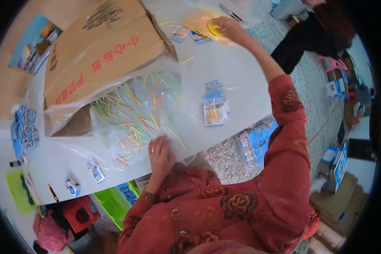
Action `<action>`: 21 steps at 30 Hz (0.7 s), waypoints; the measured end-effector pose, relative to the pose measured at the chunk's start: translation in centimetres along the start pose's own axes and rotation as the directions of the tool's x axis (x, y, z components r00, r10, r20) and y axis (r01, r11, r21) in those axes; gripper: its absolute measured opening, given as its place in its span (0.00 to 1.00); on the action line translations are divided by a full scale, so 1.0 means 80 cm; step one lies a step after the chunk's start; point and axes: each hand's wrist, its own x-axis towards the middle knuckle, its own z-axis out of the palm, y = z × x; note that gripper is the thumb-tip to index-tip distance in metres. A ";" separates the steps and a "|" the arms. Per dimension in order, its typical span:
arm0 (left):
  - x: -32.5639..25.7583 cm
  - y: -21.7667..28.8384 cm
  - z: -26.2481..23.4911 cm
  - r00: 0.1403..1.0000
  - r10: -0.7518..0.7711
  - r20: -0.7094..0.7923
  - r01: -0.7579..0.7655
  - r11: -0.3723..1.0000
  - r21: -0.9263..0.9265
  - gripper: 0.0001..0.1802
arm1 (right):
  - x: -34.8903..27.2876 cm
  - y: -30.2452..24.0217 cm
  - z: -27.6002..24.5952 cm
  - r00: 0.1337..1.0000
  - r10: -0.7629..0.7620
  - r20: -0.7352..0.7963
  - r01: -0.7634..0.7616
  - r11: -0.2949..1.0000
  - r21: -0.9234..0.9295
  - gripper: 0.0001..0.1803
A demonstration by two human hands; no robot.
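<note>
My left hand (160, 155), with a ring on one finger, lies on the near edge of a clear plastic sheet (110, 146). Its fingers look loosely bent and hold nothing that I can see. Just beyond it, thin yellow, green and red sticks (135, 135) are strewn over the sheet. My right arm reaches to the far side of the table, where my right hand (229, 29) grips a yellow round object (215, 28). That object lies over an orange-tinted clear plastic bag (197, 21); small printed packets (199, 37) are beside it.
A large cardboard box (110, 55) lies on its side, open toward the sticks. Small blue-and-white packets (215, 103) form a stack on the white table (241, 76). More packets (24, 131) pile up at left. A green crate (114, 203) and red stool (81, 213) stand below.
</note>
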 end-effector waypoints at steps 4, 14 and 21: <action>-0.006 -0.004 0.004 0.999 0.025 -0.048 -0.025 1.000 0.007 0.23 | -0.034 -0.072 0.077 0.978 -0.176 0.109 0.167 0.982 0.084 0.26; -0.005 0.002 0.011 0.997 0.066 -0.044 -0.065 0.998 0.012 0.24 | 0.011 -0.128 0.209 0.998 -0.059 0.015 0.056 0.988 0.143 0.26; 0.001 0.006 0.004 0.997 0.052 -0.050 -0.050 0.998 0.023 0.24 | 0.002 -0.117 0.207 0.990 -0.026 0.140 -0.004 0.978 0.210 0.12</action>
